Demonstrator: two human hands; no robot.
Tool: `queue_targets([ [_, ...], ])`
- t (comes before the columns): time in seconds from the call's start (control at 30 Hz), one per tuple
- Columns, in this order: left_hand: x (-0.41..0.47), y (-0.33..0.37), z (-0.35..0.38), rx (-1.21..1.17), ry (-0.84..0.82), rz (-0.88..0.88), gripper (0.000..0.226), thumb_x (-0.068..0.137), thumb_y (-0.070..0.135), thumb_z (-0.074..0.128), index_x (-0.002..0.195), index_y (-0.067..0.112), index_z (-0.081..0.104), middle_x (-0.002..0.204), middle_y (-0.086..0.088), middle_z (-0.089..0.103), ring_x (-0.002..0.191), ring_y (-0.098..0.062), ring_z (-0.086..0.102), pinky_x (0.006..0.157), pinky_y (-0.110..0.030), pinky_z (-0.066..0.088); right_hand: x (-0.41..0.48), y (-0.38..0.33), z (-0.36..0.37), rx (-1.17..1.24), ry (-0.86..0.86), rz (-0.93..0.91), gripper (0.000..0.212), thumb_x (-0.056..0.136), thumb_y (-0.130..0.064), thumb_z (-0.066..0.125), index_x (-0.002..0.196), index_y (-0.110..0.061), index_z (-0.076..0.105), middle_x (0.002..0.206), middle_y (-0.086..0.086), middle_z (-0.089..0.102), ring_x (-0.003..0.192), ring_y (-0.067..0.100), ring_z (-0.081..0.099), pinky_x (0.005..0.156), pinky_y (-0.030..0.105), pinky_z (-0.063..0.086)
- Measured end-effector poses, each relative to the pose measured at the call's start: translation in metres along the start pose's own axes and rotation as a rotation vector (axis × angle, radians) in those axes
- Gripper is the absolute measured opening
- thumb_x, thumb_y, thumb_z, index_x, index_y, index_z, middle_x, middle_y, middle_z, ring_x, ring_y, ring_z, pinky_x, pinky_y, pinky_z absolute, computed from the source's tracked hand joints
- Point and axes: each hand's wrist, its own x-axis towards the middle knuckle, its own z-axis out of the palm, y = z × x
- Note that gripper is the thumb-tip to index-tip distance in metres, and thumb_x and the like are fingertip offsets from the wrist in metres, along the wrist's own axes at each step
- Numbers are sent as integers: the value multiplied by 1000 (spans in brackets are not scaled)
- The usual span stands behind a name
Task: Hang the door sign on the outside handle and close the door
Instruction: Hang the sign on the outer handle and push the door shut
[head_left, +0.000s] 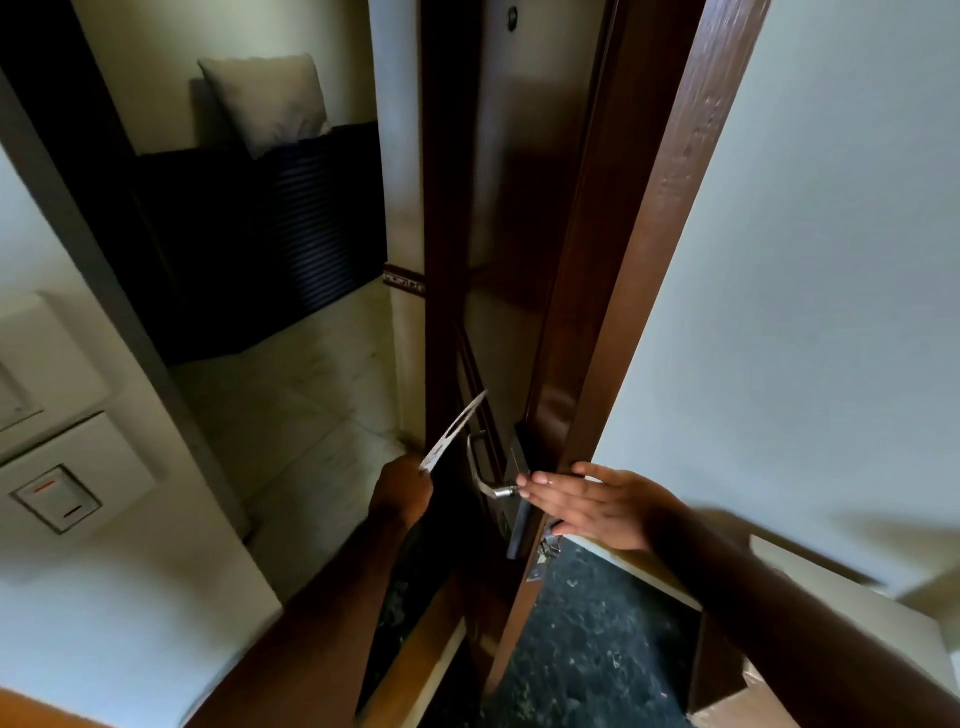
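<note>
Door (524, 218) dark brown wood, ajar, seen nearly edge-on. Step in hand looks like bringing the sign to the handle; sign not yet hung, door not yet closed. Right hand (597, 506) flat, fingers released, resting against the door edge just beside the lock plate. Left hand (402, 493) clenched on the door sign (453, 434): thin, pale, edge-on, slotted, just beside the metal handle (485, 467), apart from it. Next: slot must go over the lever end.
</note>
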Motion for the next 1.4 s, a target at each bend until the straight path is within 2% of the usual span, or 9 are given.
queue_targets([
  [0.17,17,0,20,161,-37,54,34,95,13,56,127,6,66,124,-15,69,114,-31,66,97,-37,54,-3,-2,11,-36,1,-2,73,107,-56,35,161,-11,14,171,5,4,156,16,1,127,40,-3],
  [0.33,25,-7,39,280,-107,19,31,95,15,56,123,2,64,125,-16,66,118,-32,63,98,-37,53,-4,-5,16,2,39,-12,69,106,-56,39,159,-14,26,168,1,19,155,16,8,126,37,3],
  [0.5,13,-19,60,299,-154,30,33,97,15,55,126,0,62,130,-19,64,122,-33,61,101,-36,50,-4,-10,24,-124,18,-21,66,111,-47,24,161,-7,12,170,12,0,156,21,-3,126,43,-6],
  [0.67,-42,-33,97,344,-183,177,42,107,25,40,146,9,43,145,-10,53,133,-22,52,112,-29,39,-3,-9,25,-75,21,-6,67,110,-48,24,161,-7,10,170,11,-2,156,21,-5,126,42,-7],
  [0.83,-67,-24,132,185,-207,310,71,97,18,53,158,15,16,162,-6,29,145,-20,38,117,-32,37,-2,-7,21,8,40,9,71,106,-56,38,160,-13,23,170,6,8,156,16,4,127,39,-2],
  [0.93,-72,-14,142,287,-135,280,82,98,35,55,160,8,8,166,-9,15,152,-21,25,122,-29,24,-3,-6,17,35,60,17,69,105,-55,42,158,-13,29,170,6,12,156,16,7,127,38,1],
  [1.17,-66,-31,127,406,-124,227,81,100,23,54,161,14,1,167,-8,8,154,-23,17,122,-33,22,0,-6,16,-52,24,12,70,106,-56,35,160,-13,22,170,8,3,156,19,0,127,41,-4],
  [1.3,-57,-22,71,138,-4,198,81,91,13,65,158,17,19,162,-6,29,150,-25,29,120,-41,35,5,-7,14,-70,42,20,70,107,-55,34,160,-11,20,170,10,2,156,19,-1,127,41,-4],
  [1.4,-53,28,18,-149,232,359,75,88,-5,60,154,11,30,159,-9,34,147,-23,34,117,-44,40,14,-12,11,-38,36,19,73,107,-55,35,160,-9,18,170,10,2,156,20,0,127,41,-4],
])
